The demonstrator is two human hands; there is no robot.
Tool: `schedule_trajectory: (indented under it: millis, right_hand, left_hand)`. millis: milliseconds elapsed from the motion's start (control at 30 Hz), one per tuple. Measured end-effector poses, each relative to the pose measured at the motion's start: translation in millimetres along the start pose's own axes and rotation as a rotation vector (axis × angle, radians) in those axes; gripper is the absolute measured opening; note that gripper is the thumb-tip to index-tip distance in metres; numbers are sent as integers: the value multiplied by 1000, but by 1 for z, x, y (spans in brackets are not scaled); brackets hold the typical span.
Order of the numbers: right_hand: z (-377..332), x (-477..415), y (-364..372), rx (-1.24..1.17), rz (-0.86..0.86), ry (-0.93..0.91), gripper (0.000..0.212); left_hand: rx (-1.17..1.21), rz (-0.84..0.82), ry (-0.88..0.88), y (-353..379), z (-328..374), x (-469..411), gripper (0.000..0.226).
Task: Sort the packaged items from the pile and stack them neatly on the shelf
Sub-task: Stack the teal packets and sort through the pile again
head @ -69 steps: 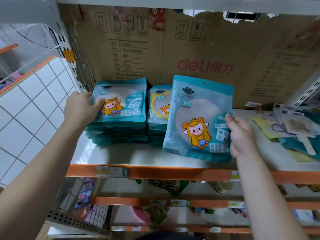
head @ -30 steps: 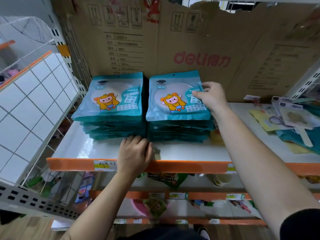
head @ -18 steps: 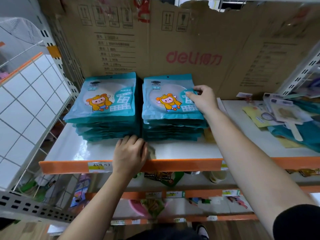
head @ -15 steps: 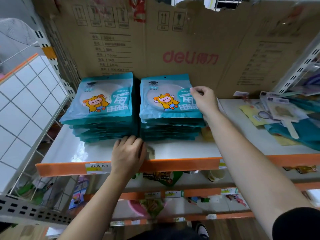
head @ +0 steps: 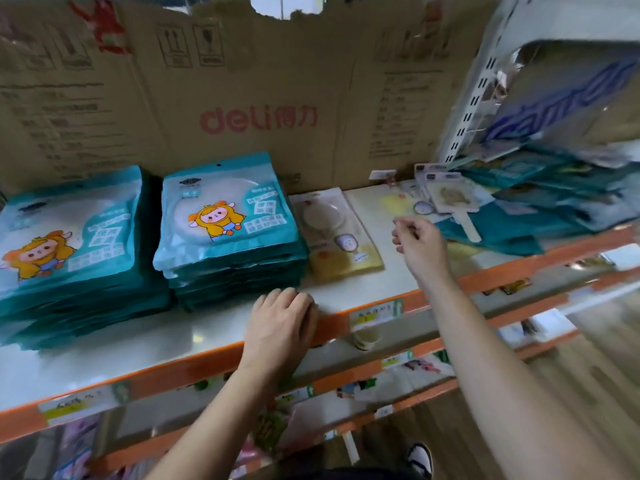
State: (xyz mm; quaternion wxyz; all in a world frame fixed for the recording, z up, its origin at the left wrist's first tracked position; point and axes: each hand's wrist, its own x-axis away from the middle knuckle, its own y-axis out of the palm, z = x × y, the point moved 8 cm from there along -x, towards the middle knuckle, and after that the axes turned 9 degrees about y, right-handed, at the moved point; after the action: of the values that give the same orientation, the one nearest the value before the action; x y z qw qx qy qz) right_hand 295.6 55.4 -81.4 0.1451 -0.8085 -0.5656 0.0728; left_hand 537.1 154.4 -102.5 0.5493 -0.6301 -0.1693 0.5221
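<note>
Teal packets (head: 225,216), yellow cartoon figure printed, two neat stacks on shelf (head: 138,341).

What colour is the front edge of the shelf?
Orange; the shelf edge shows best in the head view.

White shelf w/ orange front edge (head: 104,355): teal packet stack (head: 65,237) at L, 2nd teal stack (head: 225,216) beside it, flat yellow-white packet (head: 337,233) just beside that, jumbled packet pile (head: 540,209) at R.
</note>
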Motion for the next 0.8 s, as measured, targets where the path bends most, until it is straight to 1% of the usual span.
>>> schedule_trajectory:
  millis: [133, 233, 333, 433, 600, 800]
  right_hand:
    - [17, -23, -56, 36, 26, 1, 12]
    - [29, -44, -100, 47, 51, 2, 17]
    - [38, -65, -140, 38, 25, 4, 18]
    - [50, -83, -173, 36, -31, 14, 11]
    - [69, -106, -207, 90, -121, 8, 11]
    - [81, -126, -220, 20, -163, 45, 15]
  left_hand:
    - [41, -34, 17, 23, 45, -45, 27]
    - [50, -62, 4, 46, 80, -82, 30]
    - [99, -36, -8, 63, 114, -118, 32]
    - [114, -7, -36, 78, 139, -146, 32]
    - [124, 0, -166, 103, 159, -169, 33]
    - [99, -41, -227, 112, 167, -182, 38]
